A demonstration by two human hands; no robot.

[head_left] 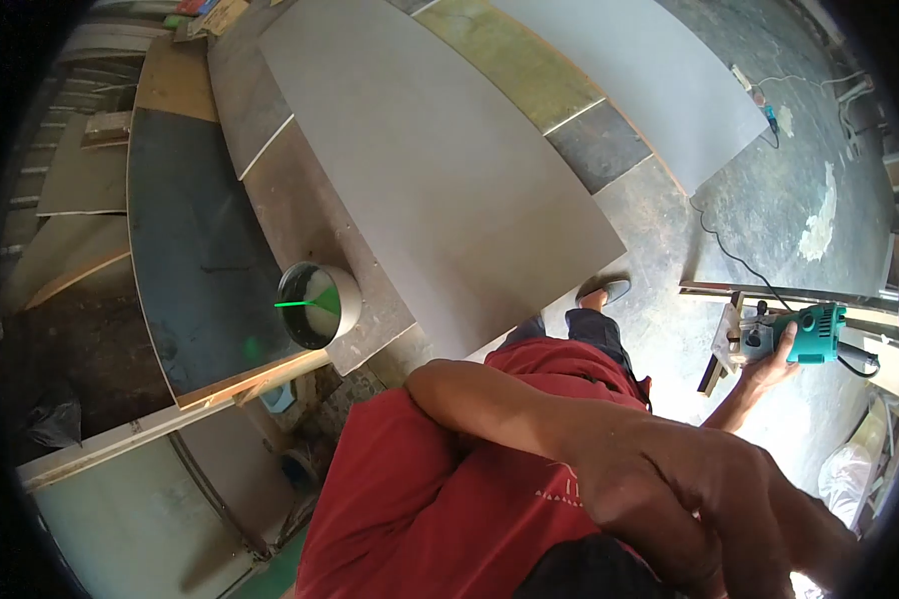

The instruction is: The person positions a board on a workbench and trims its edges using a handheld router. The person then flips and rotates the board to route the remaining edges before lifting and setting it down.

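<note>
My left hand (684, 499) is large and close to the camera at the lower right, in front of the red shirt, its arm crossing from the left. Its fingers are bent together, and anything in them is hidden. Farther right, my right hand (772, 367) grips a teal power tool (819, 333) with a grey metal body, a clear base and a black cord.
A grey board (449, 190) lies ahead, with a pale board (659, 85) beyond it. At the left, a white bucket (348, 305) with a green-handled tool (295, 303) stands beside a dark panel (195, 240). A cable (737, 260) runs near the power tool.
</note>
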